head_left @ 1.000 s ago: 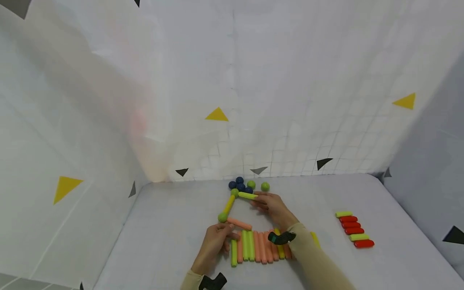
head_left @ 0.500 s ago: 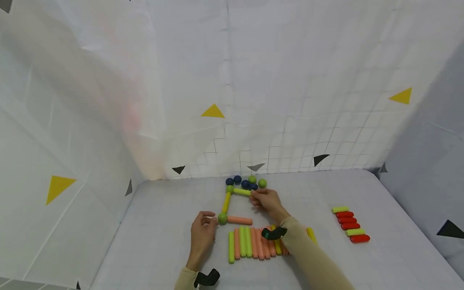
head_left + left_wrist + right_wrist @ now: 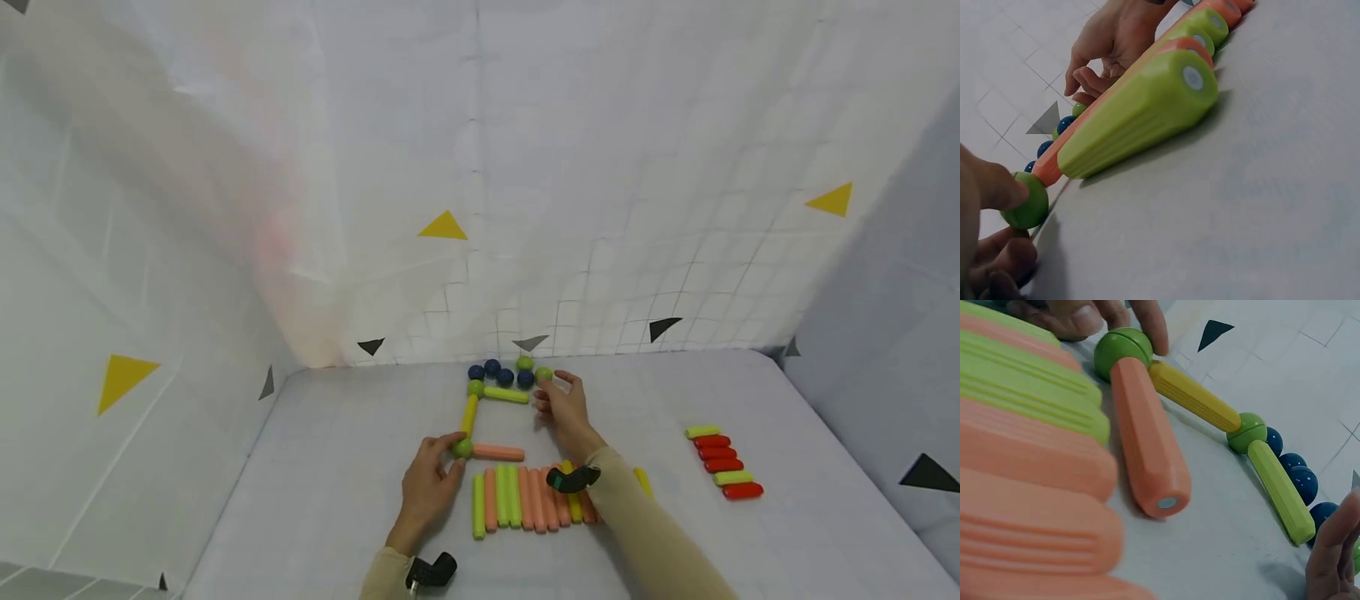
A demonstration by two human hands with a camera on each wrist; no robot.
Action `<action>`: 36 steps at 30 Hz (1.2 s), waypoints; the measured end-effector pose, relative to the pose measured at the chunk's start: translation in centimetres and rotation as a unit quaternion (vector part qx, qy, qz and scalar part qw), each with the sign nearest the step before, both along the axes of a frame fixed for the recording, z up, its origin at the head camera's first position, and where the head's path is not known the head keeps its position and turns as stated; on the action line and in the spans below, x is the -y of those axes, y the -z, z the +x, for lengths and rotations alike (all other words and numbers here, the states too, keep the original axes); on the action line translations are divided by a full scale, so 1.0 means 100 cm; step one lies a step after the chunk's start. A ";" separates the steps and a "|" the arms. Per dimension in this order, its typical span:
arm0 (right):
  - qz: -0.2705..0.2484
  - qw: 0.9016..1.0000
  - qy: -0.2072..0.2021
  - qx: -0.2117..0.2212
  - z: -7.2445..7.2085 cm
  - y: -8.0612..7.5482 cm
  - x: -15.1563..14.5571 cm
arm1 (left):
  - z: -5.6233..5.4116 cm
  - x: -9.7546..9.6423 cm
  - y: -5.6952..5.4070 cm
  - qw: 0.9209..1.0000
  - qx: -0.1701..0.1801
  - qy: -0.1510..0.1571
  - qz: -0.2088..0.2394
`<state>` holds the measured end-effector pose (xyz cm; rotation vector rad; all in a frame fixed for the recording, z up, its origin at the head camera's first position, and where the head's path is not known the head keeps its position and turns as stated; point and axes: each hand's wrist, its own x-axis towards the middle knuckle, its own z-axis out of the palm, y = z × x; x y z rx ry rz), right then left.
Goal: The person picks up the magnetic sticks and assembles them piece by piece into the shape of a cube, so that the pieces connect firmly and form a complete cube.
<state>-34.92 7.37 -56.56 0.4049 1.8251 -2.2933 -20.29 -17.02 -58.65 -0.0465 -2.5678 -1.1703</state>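
Fingers of the left hand pinch a green ball, where a salmon stick and a yellow stick meet. The yellow stick runs to a second green ball, which a lime stick also touches. The right hand is at a third green ball; whether it clamps this cannot be told. Blue balls lie just beside; a row of sticks lies on the white table.

back wall: two yellow triangles | right wall: black triangle | pale tabletop
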 end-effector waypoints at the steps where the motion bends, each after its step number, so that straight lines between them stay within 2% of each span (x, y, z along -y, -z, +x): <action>1: 0.005 1.000 -0.001 -0.002 -0.003 -0.001 -0.001 | -0.001 0.000 0.000 1.000 -0.002 0.004 -0.001; 9: 0.066 0.994 -0.082 0.019 -0.021 -0.002 -0.014 | -0.003 -0.002 0.004 1.000 -0.016 0.018 0.012; 13: 0.083 0.992 -0.090 0.026 -0.019 -0.002 -0.018 | -0.005 -0.002 0.003 1.000 -0.018 0.023 0.011; 17: 0.110 0.989 -0.103 0.013 -0.012 -0.002 -0.022 | -0.007 -0.002 0.002 0.999 -0.018 0.026 0.010; 19: 0.137 0.982 -0.129 0.001 -0.007 -0.003 -0.023 | -0.007 -0.001 0.002 0.999 -0.017 0.027 0.012; 22: 0.196 0.965 -0.170 -0.025 -0.001 -0.004 -0.022 | -0.007 0.001 0.002 0.999 -0.020 0.027 0.017; 26: 0.253 0.947 -0.195 -0.039 0.001 -0.004 -0.017 | -0.006 0.004 0.001 0.999 -0.026 0.027 0.022; 36: 0.312 0.919 -0.233 -0.054 0.000 -0.007 -0.006 | -0.002 0.006 0.001 0.999 -0.032 0.024 0.024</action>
